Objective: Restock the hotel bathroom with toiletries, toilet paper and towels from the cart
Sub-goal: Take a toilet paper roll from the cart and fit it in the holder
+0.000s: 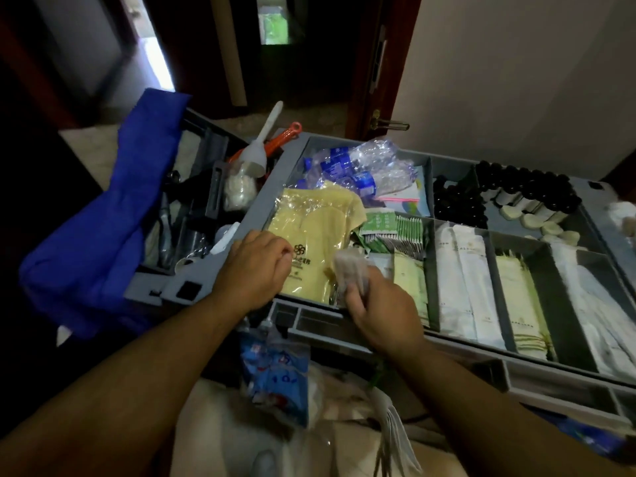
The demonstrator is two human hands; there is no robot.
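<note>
A grey cart tray (464, 342) with several compartments holds toiletries. My left hand (254, 266) rests with curled fingers on a stack of yellow bags (309, 228) printed with a dark flower logo, pinching the top one's edge. My right hand (378, 304) holds a small clear-wrapped white packet (349, 268) just above the tray's front edge. Green sachets (392, 228), pale yellow packets (411, 280), white sachets (464, 280) and small dark-capped bottles (526, 191) fill the other compartments.
Crushed clear water bottles (358, 166) lie in the back left compartment. A blue bag (113, 228) hangs at the cart's left, beside a bin with a white brush (261, 146). A plastic bag with blue items (275, 370) hangs below. A doorway (275, 46) stands behind.
</note>
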